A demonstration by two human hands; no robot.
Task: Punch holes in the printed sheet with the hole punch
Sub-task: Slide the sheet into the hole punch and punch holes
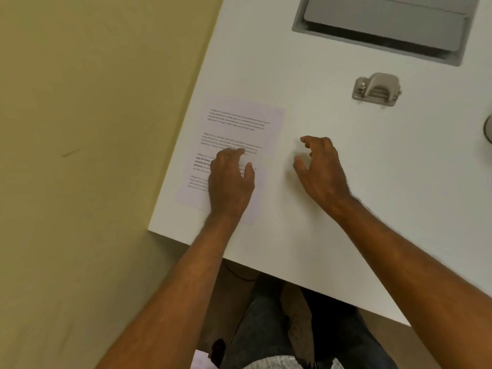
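printed sheet [241, 129] lies flat near the left edge of the white table [306, 235]. left hand [231, 182] over it, fingers loosely curled, holding nothing. right hand [320, 169] beside the sheet, likewise empty. hole punch [376, 89] well apart, untouched.

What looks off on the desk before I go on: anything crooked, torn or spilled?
Nothing looks damaged or spilled. The printed sheet lies flat near the table's left edge, roughly in line with it, under the left hand. The hole punch sits upright, apart from the sheet, beyond the empty right hand.
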